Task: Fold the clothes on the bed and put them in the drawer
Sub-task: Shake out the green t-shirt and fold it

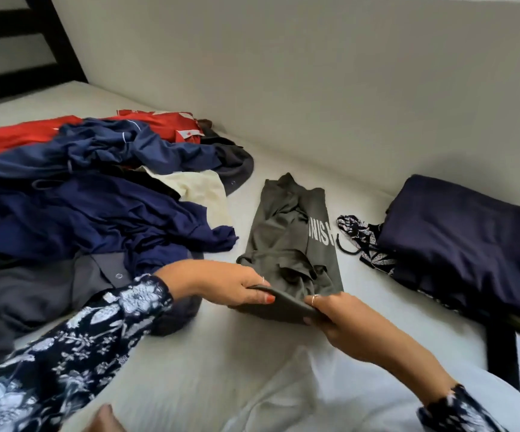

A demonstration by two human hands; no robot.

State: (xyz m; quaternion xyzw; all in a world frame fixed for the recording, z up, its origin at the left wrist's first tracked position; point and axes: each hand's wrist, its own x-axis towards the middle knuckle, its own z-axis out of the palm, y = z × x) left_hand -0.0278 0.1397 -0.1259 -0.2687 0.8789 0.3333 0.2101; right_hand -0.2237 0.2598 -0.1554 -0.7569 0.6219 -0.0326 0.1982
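An olive-grey shirt (286, 241) with white lettering lies lengthwise on the white bed (283, 169), folded into a narrow strip. My left hand (237, 283) grips its near left corner and my right hand (340, 319) grips its near right corner, both lifting the bottom edge off the sheet. A loose pile of unfolded clothes (81, 194), navy, red, cream and grey, is spread out to the left. On the right sits a folded navy garment (464, 241) on top of a dark leaf-print piece (368, 241).
The wall (315, 73) runs along the far side of the bed. A dark bed frame (18, 42) rises at the upper left. A dark strap (502, 357) crosses the bed's right edge. No drawer is in view.
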